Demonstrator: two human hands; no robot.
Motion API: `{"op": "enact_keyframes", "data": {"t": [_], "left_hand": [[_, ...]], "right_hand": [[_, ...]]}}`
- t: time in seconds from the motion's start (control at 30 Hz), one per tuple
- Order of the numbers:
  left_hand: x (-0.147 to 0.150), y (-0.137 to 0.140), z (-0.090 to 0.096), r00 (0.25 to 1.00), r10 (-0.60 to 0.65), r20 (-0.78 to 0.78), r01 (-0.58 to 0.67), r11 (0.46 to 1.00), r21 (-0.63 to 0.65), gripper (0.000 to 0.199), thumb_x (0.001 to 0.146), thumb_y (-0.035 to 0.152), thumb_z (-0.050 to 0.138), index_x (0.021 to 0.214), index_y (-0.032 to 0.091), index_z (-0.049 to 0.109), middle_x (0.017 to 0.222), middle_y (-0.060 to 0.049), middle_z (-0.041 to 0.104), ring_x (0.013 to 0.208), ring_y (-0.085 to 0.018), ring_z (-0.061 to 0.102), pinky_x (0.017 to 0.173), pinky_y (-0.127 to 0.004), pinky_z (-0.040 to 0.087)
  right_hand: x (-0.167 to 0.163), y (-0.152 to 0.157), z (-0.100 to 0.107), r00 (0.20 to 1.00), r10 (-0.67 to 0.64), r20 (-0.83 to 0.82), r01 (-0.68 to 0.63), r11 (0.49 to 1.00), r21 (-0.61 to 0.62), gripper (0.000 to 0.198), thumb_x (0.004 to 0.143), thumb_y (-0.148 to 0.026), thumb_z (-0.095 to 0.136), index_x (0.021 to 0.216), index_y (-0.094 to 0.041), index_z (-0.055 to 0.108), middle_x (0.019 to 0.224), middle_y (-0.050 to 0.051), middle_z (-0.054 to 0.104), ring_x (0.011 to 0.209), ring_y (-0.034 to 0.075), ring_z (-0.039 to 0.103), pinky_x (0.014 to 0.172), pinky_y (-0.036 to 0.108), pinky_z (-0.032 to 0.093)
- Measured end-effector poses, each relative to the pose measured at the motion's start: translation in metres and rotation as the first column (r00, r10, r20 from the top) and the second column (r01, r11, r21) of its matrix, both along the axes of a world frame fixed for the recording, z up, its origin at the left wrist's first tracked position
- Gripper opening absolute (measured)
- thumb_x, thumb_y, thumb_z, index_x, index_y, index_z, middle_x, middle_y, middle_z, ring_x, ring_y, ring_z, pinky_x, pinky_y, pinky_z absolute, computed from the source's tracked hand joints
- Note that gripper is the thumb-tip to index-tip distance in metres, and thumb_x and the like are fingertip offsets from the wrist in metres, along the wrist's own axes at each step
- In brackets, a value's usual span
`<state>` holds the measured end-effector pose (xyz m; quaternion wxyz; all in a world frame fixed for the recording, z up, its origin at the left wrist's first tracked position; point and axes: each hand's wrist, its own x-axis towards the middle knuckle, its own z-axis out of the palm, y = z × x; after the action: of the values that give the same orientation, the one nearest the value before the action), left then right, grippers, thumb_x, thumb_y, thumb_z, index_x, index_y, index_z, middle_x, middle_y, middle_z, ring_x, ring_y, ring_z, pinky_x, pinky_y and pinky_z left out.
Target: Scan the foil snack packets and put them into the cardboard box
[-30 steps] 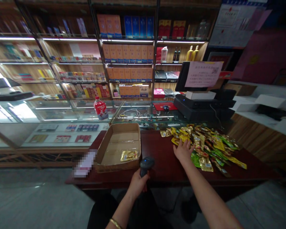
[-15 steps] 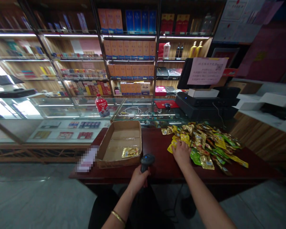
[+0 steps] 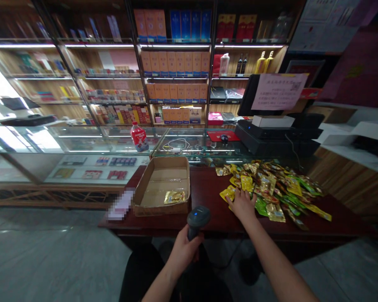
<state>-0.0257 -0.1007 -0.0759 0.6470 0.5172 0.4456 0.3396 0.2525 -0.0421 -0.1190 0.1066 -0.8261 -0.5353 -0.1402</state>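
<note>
My left hand (image 3: 185, 247) is wrapped round the handle of a dark grey barcode scanner (image 3: 199, 216), a small blue light showing on its top. The scanner is held above the front edge of the table, right of an open cardboard box (image 3: 139, 209). In the box lies a gold foil snack packet (image 3: 174, 197). My right hand (image 3: 243, 206) rests with fingers spread at the left side of a heap of snack packets (image 3: 267, 184), its fingertips touching yellow packets. One yellow packet (image 3: 228, 193) lies by the thumb; the palm hides whatever is under it.
A dark red table (image 3: 204, 184) carries box and heap. Behind it stands a glass counter (image 3: 113, 144) with a red-labelled bottle (image 3: 139, 137), a mouse (image 3: 224, 137) and a monitor (image 3: 249, 95). Shelves of boxed goods line the wall. A blurred-out flat item (image 3: 122, 204) lies left of the box.
The scanner in my left hand has come up closer to the camera. My right hand has drawn slightly back towards me, its fingers more spread. The whole view has shifted a little.
</note>
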Motion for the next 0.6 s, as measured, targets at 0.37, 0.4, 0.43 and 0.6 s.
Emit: {"op": "enact_keyframes", "data": {"t": [0.37, 0.4, 0.43, 0.6], "left_hand": [[-0.016, -0.004, 0.039, 0.99, 0.14, 0.016, -0.14, 0.99, -0.023, 0.036, 0.069, 0.041, 0.072, 0.091, 0.017, 0.056, 0.064, 0.003, 0.066, 0.03, -0.007, 0.046, 0.031, -0.018, 0.032], [-0.017, -0.004, 0.04, 0.989, 0.149, 0.02, -0.148, 0.989, -0.028, 0.036, 0.069, 0.042, 0.072, 0.09, 0.017, 0.056, 0.063, 0.003, 0.065, 0.03, -0.007, 0.046, 0.03, -0.018, 0.032], [-0.017, -0.004, 0.041, 0.988, 0.154, 0.026, -0.153, 0.988, -0.028, 0.036, 0.069, 0.042, 0.072, 0.089, 0.017, 0.056, 0.063, 0.003, 0.065, 0.03, -0.007, 0.046, 0.03, -0.018, 0.032], [-0.022, -0.01, 0.054, 0.993, 0.108, 0.048, -0.11, 0.993, 0.034, 0.032, 0.073, 0.043, 0.072, 0.084, 0.018, 0.056, 0.068, 0.001, 0.067, 0.033, -0.007, 0.049, 0.032, -0.019, 0.035]], "right_hand": [[-0.017, 0.027, 0.006, 0.895, 0.17, -0.412, -0.094, 0.975, 0.2, 0.049, 0.079, -0.017, 0.064, 0.128, -0.016, 0.065, 0.132, 0.018, 0.055, 0.126, 0.03, 0.055, 0.111, 0.042, 0.04], [-0.019, 0.027, 0.005, 0.856, 0.228, -0.464, -0.105, 0.956, 0.274, 0.05, 0.08, -0.015, 0.06, 0.13, -0.015, 0.063, 0.133, 0.018, 0.055, 0.126, 0.028, 0.056, 0.11, 0.04, 0.042], [-0.023, 0.026, 0.003, 0.796, 0.296, -0.527, -0.11, 0.928, 0.355, 0.054, 0.081, -0.015, 0.058, 0.134, -0.016, 0.06, 0.133, 0.017, 0.056, 0.124, 0.027, 0.058, 0.109, 0.039, 0.045], [-0.048, 0.009, -0.005, 0.363, 0.563, -0.742, -0.021, 0.802, 0.597, 0.082, 0.085, -0.031, 0.059, 0.16, -0.024, 0.024, 0.129, 0.013, 0.065, 0.107, 0.025, 0.07, 0.086, 0.04, 0.06]]}}
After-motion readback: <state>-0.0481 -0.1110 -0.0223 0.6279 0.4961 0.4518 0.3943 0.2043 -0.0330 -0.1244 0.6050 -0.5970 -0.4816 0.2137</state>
